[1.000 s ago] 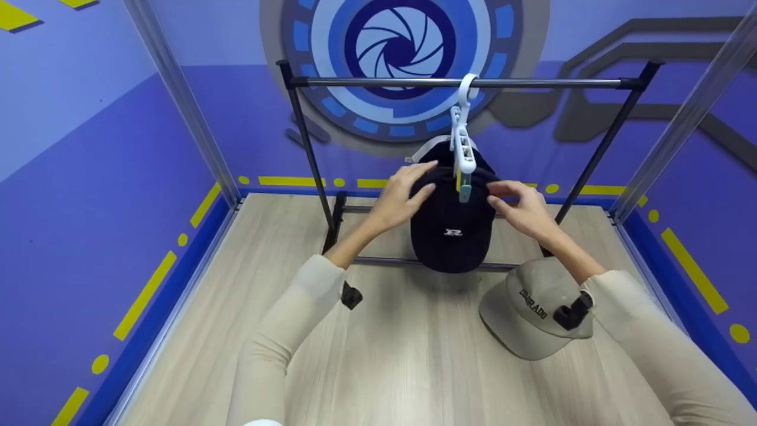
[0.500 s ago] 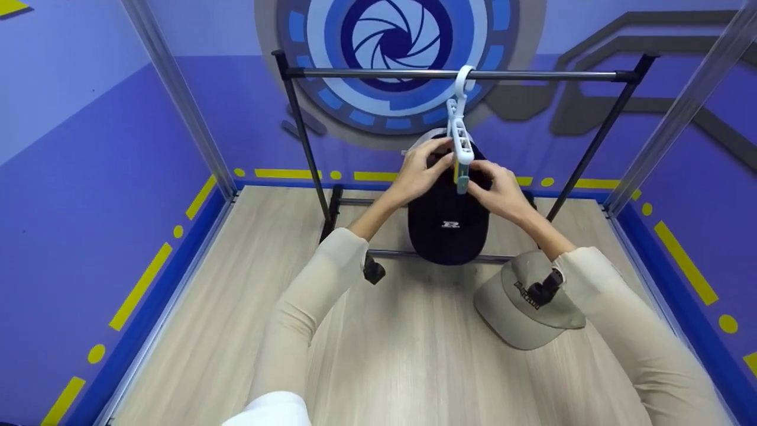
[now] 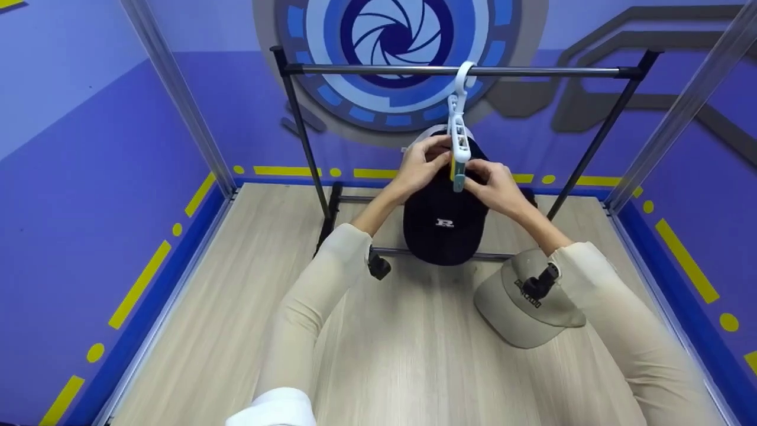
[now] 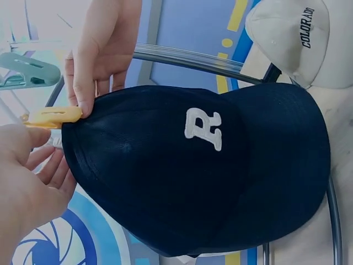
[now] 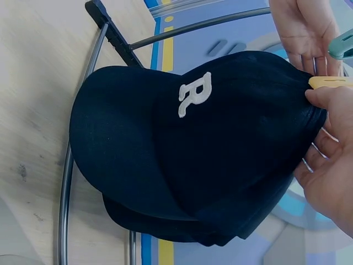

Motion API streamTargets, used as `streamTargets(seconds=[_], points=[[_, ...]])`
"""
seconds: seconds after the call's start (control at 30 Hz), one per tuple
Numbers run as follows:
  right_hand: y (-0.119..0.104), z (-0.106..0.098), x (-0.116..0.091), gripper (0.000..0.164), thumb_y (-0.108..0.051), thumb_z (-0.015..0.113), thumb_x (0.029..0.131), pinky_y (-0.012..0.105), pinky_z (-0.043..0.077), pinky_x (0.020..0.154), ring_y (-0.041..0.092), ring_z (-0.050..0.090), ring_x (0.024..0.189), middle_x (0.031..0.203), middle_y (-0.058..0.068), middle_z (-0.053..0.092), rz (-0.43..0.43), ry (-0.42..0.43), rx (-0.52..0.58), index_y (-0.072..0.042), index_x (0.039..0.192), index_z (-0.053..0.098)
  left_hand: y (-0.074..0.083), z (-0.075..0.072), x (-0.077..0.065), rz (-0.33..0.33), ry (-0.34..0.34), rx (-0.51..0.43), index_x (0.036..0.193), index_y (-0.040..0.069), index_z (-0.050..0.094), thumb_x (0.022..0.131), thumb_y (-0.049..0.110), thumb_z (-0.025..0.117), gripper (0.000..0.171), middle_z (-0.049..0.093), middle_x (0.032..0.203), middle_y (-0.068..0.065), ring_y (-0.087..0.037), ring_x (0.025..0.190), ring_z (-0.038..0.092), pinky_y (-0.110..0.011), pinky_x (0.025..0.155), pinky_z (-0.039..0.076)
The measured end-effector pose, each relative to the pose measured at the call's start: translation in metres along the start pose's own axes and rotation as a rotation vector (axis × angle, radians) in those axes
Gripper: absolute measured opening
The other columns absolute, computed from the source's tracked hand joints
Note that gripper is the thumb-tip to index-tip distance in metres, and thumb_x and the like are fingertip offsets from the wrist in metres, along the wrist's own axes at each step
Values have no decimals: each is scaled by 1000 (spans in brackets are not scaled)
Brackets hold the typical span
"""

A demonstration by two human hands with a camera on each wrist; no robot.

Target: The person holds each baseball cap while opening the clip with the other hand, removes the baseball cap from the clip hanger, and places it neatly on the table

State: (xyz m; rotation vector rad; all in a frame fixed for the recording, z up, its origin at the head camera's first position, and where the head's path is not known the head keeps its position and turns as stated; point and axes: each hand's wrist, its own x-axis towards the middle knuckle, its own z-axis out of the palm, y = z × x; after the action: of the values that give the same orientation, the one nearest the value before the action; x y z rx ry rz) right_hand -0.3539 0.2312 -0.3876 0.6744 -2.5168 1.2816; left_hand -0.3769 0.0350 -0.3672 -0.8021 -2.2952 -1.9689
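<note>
Dark navy cap (image 3: 446,222), white R on its front, is below the white hanger (image 3: 460,145); brim points down, long axis near vertical; right hand (image 3: 495,188) pinches the upper rim near the yellow clip (image 4: 55,115); left hand (image 3: 416,171) has fingers partly hidden behind the rim, opening and grip cannot be told; beige cap (image 3: 514,313) lies on the table (image 3: 402,361).

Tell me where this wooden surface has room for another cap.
Free: the wooden surface between the left wall and left sleeve, and between that sleeve and the gray cap. Crowded: below the rack bar, where left hand, right hand, hanger and dark cap cluster.
</note>
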Motion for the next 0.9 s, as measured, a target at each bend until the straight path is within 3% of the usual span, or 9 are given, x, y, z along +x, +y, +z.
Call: streamTargets(seconds=[0.1,0.33,0.6,0.77,0.9], points=[[0,2,-1,21,-6,65,99,13,39,71,0,51,76,103,21,72,16,-4,1,8,113,71,-1,0,-2,0,5,-24,140,-2,58,104,7,58,38,62,139,-19,-27,125,62,-24,102,51],[1,2,-4,21,-4,65,99,13,38,66,0,50,71,99,20,71,16,9,2,10,113,71,1,4,-10,64,34,33,130,-7,66,102,6,60,31,56,145,-18,-27,133,57,-24,106,50],[0,-2,-4,20,-7,69,96,12,40,65,-1,52,69,97,18,75,5,26,-18,6,111,75,9,8,-14,64,11,20,133,-4,63,102,10,61,34,68,125,-22,-24,113,67,-22,96,53],[-2,-3,-4,19,-8,73,93,8,41,69,-8,56,74,99,21,78,4,80,-102,7,105,77,8,10,-10,65,63,-4,127,-5,68,102,8,61,29,72,116,-23,-10,94,67,-19,87,54],[-5,-4,-4,17,-10,75,92,7,41,67,-10,55,72,95,20,78,17,100,-135,6,99,78,8,11,-6,20,97,-54,126,-6,69,100,6,63,29,74,117,-23,-5,91,66,-20,88,55]])
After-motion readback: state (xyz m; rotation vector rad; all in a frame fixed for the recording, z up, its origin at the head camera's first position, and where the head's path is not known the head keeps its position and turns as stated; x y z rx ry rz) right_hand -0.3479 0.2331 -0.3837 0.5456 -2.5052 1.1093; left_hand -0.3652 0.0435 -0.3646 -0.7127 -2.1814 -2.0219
